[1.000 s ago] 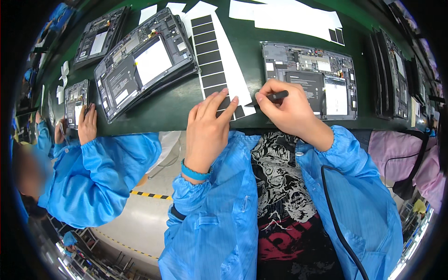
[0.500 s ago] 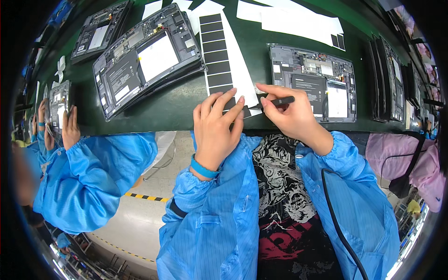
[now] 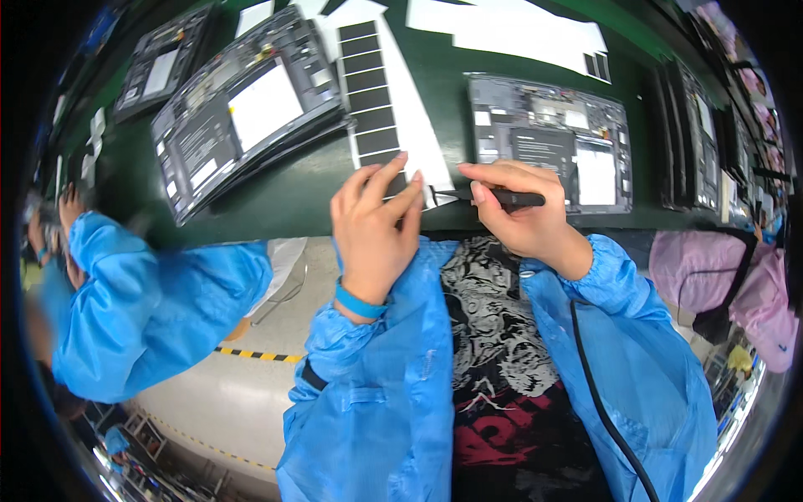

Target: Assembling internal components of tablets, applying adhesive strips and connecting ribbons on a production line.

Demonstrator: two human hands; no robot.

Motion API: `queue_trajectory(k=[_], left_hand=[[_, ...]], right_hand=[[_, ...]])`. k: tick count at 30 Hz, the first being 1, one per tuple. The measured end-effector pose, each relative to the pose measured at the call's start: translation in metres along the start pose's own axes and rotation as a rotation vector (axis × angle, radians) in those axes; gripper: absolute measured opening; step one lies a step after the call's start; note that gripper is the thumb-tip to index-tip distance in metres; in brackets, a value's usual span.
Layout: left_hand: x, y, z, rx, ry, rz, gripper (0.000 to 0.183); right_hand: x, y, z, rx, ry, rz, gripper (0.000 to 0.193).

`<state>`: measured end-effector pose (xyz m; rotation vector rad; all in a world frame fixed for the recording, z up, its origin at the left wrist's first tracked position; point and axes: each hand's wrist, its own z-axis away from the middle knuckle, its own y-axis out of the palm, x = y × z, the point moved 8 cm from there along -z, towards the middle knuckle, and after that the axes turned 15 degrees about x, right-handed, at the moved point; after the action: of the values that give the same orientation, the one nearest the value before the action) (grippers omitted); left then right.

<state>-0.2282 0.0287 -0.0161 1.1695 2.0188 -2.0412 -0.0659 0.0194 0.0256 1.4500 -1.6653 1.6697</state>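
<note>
Black-patched white strip (image 3: 369, 101), slim black tool (image 3: 527, 200) at near end

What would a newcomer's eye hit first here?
Probably the bare hands at centre: the right hand grips a slim black tool, tip toward the near end of a strip of black rectangles, where the left hand rests. Next, likely the opened devices: one lies just beyond the right hand, and a tilted stack sits left of the strip.
</note>
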Motion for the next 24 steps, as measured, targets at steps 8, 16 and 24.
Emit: queue_trajectory(k=[8, 16, 24], left_hand=[[-0.022, -0.009, -0.012, 0.158, -0.074, -0.176, 0.03], [-0.182, 0.037, -0.111, 0.36, 0.384, 0.131, 0.04], [-0.201, 0.109, -0.146, 0.42, 0.317, 0.011, 0.05]], right_hand=[[-0.058, -0.159, 0.085, -0.621, 0.079, -0.595, 0.022], [-0.137, -0.227, 0.121, -0.62, 0.251, -0.667, 0.02], [-0.166, -0.207, 0.095, -0.459, 0.285, -0.763, 0.016]])
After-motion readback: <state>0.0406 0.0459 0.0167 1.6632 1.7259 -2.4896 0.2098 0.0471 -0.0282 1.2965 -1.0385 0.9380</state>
